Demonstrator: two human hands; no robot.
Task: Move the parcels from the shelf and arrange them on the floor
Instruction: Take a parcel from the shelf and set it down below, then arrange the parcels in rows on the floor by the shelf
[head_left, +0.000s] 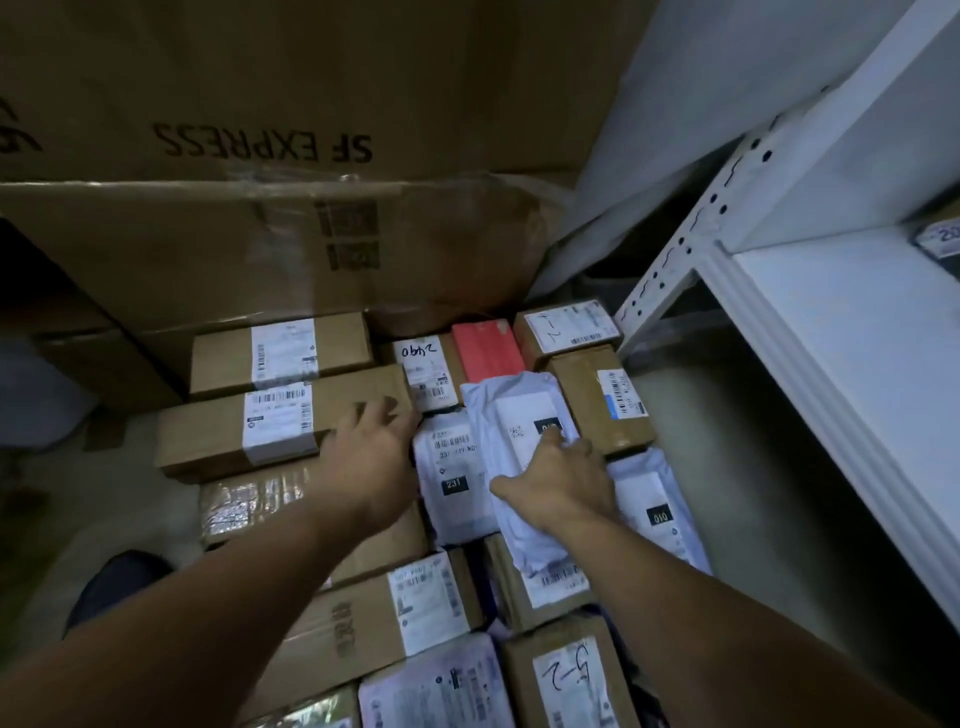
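Note:
Several parcels lie packed side by side on the floor. My left hand (370, 451) rests with spread fingers on the right end of a long brown box (234, 431) with a white label. My right hand (558, 475) presses on a white plastic mailer (511, 441) that lies across other parcels; its thumb lies along the mailer's left edge. Beside it sit another white mailer marked 231 (449, 483), a red packet (485, 348) and a brown box (597, 400). On the white shelf (841, 332) at the right only the corner of one parcel (940, 239) shows.
A very large SF Express carton (260, 145) stands behind the parcels. The shelf's perforated post (691, 244) rises at the right, with a dark lower bay beneath the board. My knee (119, 582) shows at the lower left on bare floor.

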